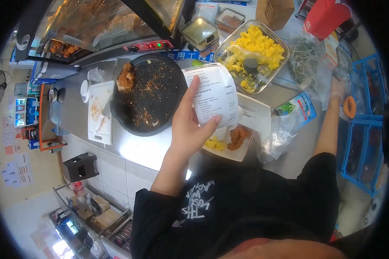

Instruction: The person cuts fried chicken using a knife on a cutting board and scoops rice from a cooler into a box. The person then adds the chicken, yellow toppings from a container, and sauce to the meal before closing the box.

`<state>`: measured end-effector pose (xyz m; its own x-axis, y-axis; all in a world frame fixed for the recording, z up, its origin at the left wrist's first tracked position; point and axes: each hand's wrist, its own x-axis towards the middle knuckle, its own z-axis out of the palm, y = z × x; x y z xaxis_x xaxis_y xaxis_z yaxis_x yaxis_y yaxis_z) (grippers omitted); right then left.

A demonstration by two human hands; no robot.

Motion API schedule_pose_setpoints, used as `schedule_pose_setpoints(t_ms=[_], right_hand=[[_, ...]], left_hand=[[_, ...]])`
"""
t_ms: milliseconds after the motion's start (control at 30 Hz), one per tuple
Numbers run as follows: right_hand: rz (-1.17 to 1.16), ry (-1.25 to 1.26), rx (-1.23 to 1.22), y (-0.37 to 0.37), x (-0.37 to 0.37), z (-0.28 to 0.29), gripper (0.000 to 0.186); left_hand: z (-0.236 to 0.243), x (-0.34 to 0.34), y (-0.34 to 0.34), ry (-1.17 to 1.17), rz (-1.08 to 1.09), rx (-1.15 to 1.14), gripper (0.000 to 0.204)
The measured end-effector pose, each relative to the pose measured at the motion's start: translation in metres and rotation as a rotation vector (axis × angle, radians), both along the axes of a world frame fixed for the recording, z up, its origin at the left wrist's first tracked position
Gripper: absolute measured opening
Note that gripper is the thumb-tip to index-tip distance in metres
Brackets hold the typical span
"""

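My left hand (188, 114) grips a curled white paper receipt (216, 93) between thumb and fingers. Below the receipt, partly covered by it, is an open paper food box (254, 113) with scrambled egg (215, 143) and a piece of fried chicken (238, 137). Far to the right, my right hand (338, 86), which seems to wear a clear plastic glove, reaches toward clear plastic packaging (343, 60). Its fingers are too blurred to make out. Left of the receipt sits a round black pan (153, 93) with crumbs and a fried chicken piece (126, 77).
A clear tub of scrambled egg (257, 45) stands behind the receipt. A white cutting board (100, 114) lies left of the pan, below a glass food warmer (103, 26). Plastic bags (278, 136), a red carton (326, 17) and blue crates (363, 142) are at right.
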<state>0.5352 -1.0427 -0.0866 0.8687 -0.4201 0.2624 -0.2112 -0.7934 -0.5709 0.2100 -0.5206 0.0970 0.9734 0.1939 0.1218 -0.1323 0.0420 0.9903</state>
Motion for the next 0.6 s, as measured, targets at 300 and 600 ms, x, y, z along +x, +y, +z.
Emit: schedule_pose_setpoints(t_ms=[300, 600], right_hand=[[1.376, -0.057, 0.188, 0.301, -0.281, 0.137, 0.033], [1.578, 0.501, -0.361, 0.361, -0.305, 0.137, 0.016]], left_hand=[[0.011, -0.04, 0.058, -0.085, 0.439, 0.146, 0.078], [0.003, -0.085, 0.086, 0.283, 0.35, 1.148, 0.03]])
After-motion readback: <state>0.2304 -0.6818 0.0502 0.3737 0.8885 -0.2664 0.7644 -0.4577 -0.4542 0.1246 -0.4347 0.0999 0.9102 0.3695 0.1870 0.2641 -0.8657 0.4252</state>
